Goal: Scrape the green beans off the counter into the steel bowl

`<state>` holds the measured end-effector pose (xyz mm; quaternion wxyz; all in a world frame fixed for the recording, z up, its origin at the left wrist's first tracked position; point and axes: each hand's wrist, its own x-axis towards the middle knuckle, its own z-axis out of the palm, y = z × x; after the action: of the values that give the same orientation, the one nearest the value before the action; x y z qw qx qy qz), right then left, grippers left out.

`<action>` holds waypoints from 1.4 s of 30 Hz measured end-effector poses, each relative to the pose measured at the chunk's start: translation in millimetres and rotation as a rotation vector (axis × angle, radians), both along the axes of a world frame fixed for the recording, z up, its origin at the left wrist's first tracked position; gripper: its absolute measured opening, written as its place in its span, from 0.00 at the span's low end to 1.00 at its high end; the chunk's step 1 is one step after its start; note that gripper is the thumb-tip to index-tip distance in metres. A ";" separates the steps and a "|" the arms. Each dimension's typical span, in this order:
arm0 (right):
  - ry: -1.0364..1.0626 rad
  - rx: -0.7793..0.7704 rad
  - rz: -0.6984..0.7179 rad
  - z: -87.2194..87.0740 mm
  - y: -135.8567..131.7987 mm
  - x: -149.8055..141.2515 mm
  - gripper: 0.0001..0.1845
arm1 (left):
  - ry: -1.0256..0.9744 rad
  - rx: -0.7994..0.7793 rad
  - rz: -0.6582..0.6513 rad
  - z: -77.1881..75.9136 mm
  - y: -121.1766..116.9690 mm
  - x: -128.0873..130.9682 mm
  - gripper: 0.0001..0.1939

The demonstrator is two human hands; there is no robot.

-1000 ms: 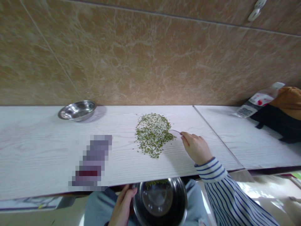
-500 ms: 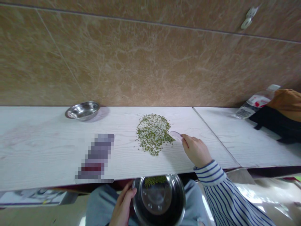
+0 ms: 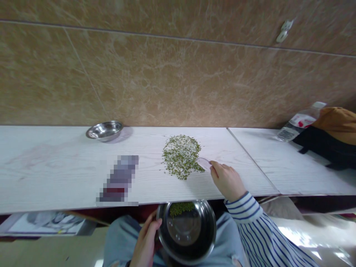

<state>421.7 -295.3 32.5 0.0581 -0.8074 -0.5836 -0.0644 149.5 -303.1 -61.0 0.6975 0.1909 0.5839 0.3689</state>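
Centre right of the frame, my right hand (image 3: 226, 181), pinched shut on a translucent plastic scraper (image 3: 204, 163), holds its edge to a heap of mung beans and white grains (image 3: 180, 155) on the white board (image 3: 55, 167), my left hand (image 3: 146, 241) gripping a steel bowl (image 3: 207, 237) below.

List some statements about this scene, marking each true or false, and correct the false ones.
1. The right hand holds a translucent plastic scraper at the edge of a bean pile. True.
2. The left hand rests flat on the tabletop. False: it grips the rim of a steel bowl above the lap.
3. That bowl contains green mung beans. True.
4. The pile is only green beans. False: white grains are mixed in.
5. A second steel bowl sits on the tabletop near the wall. True.
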 end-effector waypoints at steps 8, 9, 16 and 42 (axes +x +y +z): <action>-0.013 -0.015 -0.009 -2.1 -9.6 1.8 0.18 | -0.059 -0.007 0.004 -0.7 -3.5 2.3 0.24; -0.010 -0.011 0.001 -3.2 -10.5 -0.6 0.18 | -0.059 -0.006 0.004 -1.2 -3.9 2.3 0.25; 0.022 -0.004 0.038 -4.0 -14.4 -19.3 0.19 | -0.067 -0.010 -0.010 -2.3 -2.0 6.0 0.24; -0.008 0.252 0.162 -17.7 -28.2 -5.3 0.15 | -0.083 -0.018 0.010 3.6 1.4 2.0 0.19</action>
<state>416.3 -323.5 14.8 0.1615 -0.7437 -0.6345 -0.1353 151.6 -301.6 -57.5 0.7210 0.1664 0.5586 0.3748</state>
